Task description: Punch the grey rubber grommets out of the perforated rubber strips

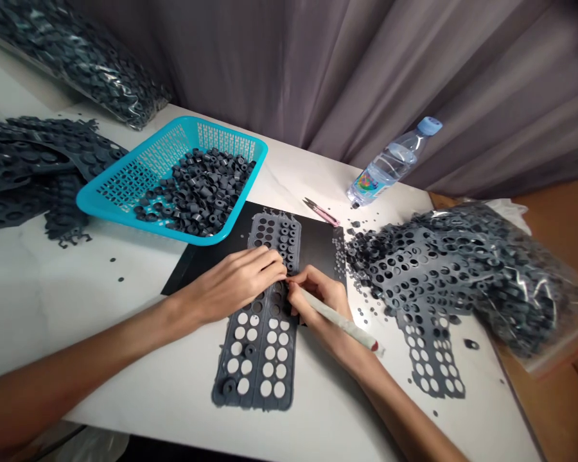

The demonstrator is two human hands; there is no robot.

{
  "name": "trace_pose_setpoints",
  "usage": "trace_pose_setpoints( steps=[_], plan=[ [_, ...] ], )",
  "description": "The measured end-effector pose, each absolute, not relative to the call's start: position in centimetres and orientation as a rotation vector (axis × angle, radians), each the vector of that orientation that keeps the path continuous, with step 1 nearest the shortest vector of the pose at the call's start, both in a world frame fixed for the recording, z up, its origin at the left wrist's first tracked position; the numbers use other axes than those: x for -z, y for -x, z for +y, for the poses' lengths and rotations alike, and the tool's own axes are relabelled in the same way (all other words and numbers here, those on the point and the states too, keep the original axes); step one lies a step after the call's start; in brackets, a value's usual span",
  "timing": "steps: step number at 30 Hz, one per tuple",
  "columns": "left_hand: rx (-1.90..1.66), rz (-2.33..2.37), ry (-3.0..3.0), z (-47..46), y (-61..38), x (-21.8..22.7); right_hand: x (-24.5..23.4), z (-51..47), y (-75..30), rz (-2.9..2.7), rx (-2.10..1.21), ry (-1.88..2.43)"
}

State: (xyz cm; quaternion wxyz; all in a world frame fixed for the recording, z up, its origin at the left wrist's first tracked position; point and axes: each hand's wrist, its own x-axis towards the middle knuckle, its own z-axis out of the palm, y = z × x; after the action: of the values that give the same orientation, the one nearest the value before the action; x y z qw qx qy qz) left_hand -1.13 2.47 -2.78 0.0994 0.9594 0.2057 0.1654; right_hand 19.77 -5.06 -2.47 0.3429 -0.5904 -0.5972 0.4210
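Note:
A long dark grey rubber sheet (pixel 262 343) with rows of round holes lies before me, its far part on a black mat (pixel 315 244). Small ring-shaped rubber parts (pixel 287 240) still sit in some holes, mostly at the far end. My left hand (pixel 243 277) lies across the sheet, its fingers bent and pressed together at the middle; its fingertips are partly hidden. My right hand (pixel 325 301) grips a pen-like tool (pixel 344 324) wrapped in whitish material, with a red mark near its back end. The tool's tip is hidden by the fingers, close to the left fingertips.
A blue basket (pixel 99 208) of loose rubber parts stands at the back left, beside piled sheets (pixel 24 167) and a full plastic bag (pixel 91 64). To the right are thread snips (pixel 322 213), a water bottle (pixel 390 163), punched sheets (pixel 428 269), scattered scraps and another filled bag (pixel 534 301).

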Motion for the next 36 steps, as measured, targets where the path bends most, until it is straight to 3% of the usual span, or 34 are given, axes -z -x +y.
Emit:
trace_pose_setpoints(
  steps=[7, 12, 18, 36],
  plan=[
    [-1.121, 0.979, -1.930, 2.6, 0.7, 0.5, 2.8, -5.1, -19.7, -1.481, -1.168, 1.528],
    [-0.739, 0.782, -1.462, 2.1, 0.4, -0.7, 2.9, -4.8, -20.0, -1.312, -1.257, 1.446],
    [-0.426, 0.752, -1.086, 1.4, 0.3, -0.3, 3.0, -4.1, -20.5, -1.249, -1.124, 1.428],
    [-0.389, 0.629, -0.955, 1.2, -0.1, 0.3, 3.1, -4.4, -20.6, -1.362, -1.109, 1.513]
  ],
)
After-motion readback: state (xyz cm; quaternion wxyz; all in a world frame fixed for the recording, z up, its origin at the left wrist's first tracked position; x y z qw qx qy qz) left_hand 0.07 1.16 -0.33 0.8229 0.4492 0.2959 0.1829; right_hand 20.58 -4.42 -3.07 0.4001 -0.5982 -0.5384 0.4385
